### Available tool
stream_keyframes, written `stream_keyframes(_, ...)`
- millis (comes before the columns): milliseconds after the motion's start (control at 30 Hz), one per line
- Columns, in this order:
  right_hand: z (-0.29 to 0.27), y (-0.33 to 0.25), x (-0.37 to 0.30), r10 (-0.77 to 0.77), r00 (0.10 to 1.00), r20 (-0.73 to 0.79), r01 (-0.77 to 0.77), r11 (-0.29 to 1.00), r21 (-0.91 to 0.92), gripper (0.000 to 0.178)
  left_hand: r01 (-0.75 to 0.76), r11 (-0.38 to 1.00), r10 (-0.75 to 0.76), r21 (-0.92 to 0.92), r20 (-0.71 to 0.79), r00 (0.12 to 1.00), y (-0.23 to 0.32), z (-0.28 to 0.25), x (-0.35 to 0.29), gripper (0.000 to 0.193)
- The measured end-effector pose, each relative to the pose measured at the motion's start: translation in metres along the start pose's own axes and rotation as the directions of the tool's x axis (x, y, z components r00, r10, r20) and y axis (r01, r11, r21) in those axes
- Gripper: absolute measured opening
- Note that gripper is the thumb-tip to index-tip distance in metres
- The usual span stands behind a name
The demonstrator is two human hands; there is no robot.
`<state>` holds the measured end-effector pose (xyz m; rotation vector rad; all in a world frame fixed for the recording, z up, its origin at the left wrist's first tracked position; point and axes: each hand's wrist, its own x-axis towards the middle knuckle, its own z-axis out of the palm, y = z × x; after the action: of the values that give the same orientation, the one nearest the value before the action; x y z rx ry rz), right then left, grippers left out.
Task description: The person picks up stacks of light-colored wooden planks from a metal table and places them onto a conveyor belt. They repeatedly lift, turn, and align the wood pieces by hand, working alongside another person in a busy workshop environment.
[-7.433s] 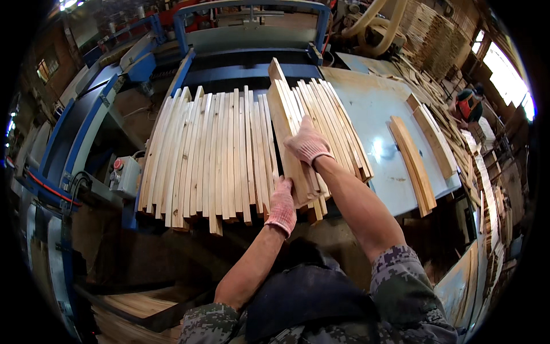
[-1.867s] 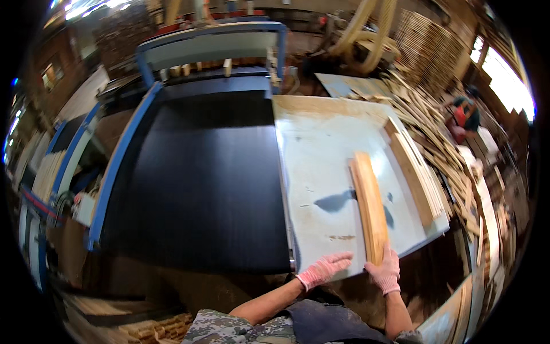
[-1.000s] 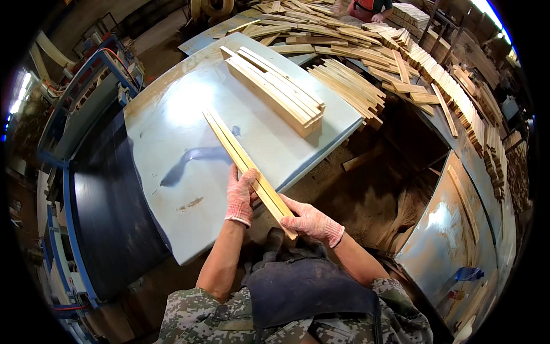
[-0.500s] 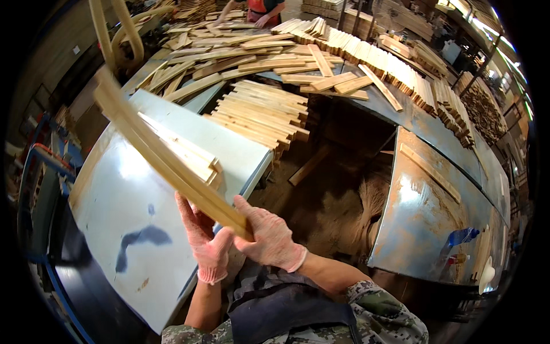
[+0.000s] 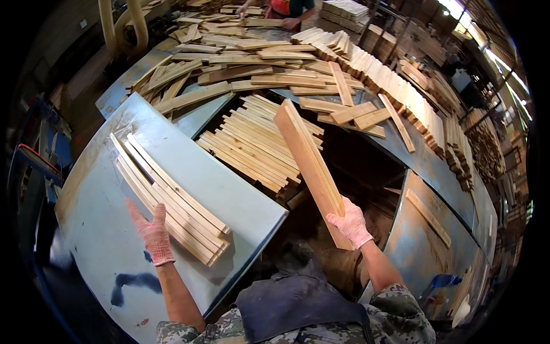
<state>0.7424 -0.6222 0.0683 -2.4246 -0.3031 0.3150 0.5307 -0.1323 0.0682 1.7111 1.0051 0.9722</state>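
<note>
My right hand (image 5: 349, 223), in a pinkish knit glove, grips the lower end of a wooden board (image 5: 309, 166). The board slants up and away over the dark gap between the tables. My left hand (image 5: 152, 235), gloved alike, has its thumb and fingers spread beside several narrow wooden strips (image 5: 177, 206). These strips lie side by side on the pale metal tabletop (image 5: 240, 195). Whether my left fingertips touch the nearest strip, I cannot tell.
Past the gap's left side sits a layered stack of strips (image 5: 258, 143). Loose boards (image 5: 246, 60) cover the far table, where a person in a red apron (image 5: 281, 7) handles wood. Rows of boards (image 5: 389, 86) line the right. One board (image 5: 428, 218) lies on the rusty right-hand table (image 5: 401, 252).
My hands have parted. The right one has carried the board rightward off the left table, while the left let go and moved left beside the strips. The view has shifted slightly.
</note>
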Motion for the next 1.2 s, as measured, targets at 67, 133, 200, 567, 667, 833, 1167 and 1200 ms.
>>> stream_keyframes(67, 0.019, 0.003, 0.043, 0.017, 0.997, 0.074, -0.013, 0.998, -0.054, 0.072, -0.004, 0.989, 0.003, 0.15, 0.008, 1.0, -0.001, 0.007, 0.007, 0.106)
stream_keyframes(133, 0.039, -0.006, 0.087, 0.03, 0.985, 0.17, -0.013, 0.994, -0.104, 0.069, 0.061, 0.969, -0.064, 0.241, 0.007, 0.998, 0.0, 0.012, 0.011, 0.108)
stream_keyframes(200, 0.062, -0.024, 0.133, 0.051, 0.96, 0.276, -0.006, 0.987, -0.16, 0.064, 0.115, 0.946, -0.121, 0.303, 0.001, 0.993, 0.009, 0.024, 0.012, 0.11)
stream_keyframes(567, 0.253, -0.066, 0.304, -0.113, 0.774, 0.623, 0.259, 0.954, -0.15, 0.071, 0.457, 0.827, -0.423, 0.327, -0.172, 0.889, 0.064, 0.086, 0.034, 0.113)
stream_keyframes(667, 0.289, -0.052, 0.301, -0.225, 0.744, 0.629, 0.405, 0.9, -0.158, 0.087, 0.439, 0.712, -0.36, 0.548, -0.252, 0.898, 0.043, 0.077, 0.037, 0.116)
stream_keyframes(833, 0.272, -0.057, 0.298, -0.146, 0.665, 0.732, 0.383, 0.909, -0.166, 0.099, 0.494, 0.53, -0.406, 0.689, -0.305, 0.861, 0.088, 0.1, 0.027, 0.12)
stream_keyframes(1167, 0.244, -0.072, 0.302, -0.229, 0.698, 0.678, 0.373, 0.925, -0.072, 0.097, 0.197, 0.808, -0.08, 0.555, -0.229, 0.97, 0.01, 0.091, 0.021, 0.099)
stream_keyframes(1200, 0.257, -0.048, 0.3, -0.266, 0.758, 0.596, 0.38, 0.922, -0.072, 0.094, 0.198, 0.895, -0.121, 0.401, -0.209, 0.97, 0.011, 0.094, 0.025, 0.099)
